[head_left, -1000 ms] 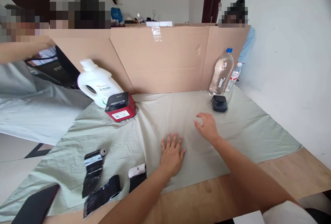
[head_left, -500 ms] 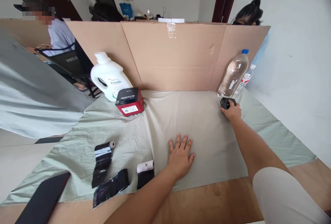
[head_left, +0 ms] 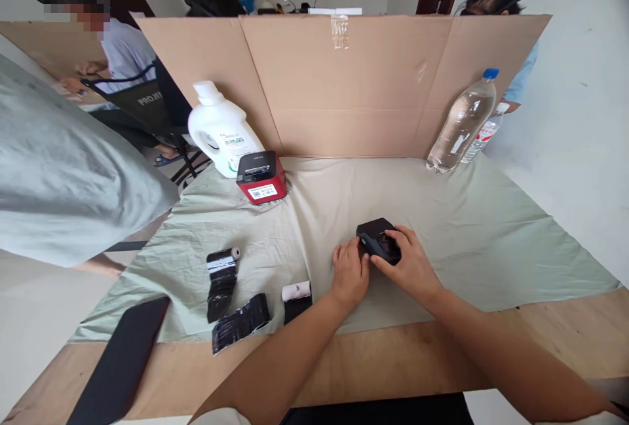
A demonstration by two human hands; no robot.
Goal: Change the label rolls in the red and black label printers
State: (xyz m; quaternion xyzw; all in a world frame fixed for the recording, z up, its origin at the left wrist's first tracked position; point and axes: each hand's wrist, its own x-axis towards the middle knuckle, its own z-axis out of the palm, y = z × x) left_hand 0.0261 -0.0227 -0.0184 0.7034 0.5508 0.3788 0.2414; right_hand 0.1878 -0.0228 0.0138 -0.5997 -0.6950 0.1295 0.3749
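Observation:
A small black box-like device point(head_left: 377, 223) stands on the cloth in front of me; its exact kind is unclear, and a dark flap or lid part shows on its near side. My right hand point(head_left: 410, 264) grips it from the right, thumb at the front and fingers over the top. At its left edge my left hand point(head_left: 351, 271) presses close, fingers bent together against the near corner. To the left lie a paper roll with a white outer face point(head_left: 296, 291) and dark backing, a dark unrolled strip with a roll end point(head_left: 223, 281), and a curled black strip point(head_left: 240, 321).
A red and black printer point(head_left: 262, 178) stands before a white detergent jug point(head_left: 226, 133). Two water bottles, one large point(head_left: 464, 124), lean by the cardboard screen point(head_left: 354, 84). A long dark object point(head_left: 122, 353) lies front left. Other people sit beyond the screen.
My right hand has brought the black device from beside the bottles toward me, to the middle. My left hand has gone from lying flat to touching the device. The view has shifted slightly.

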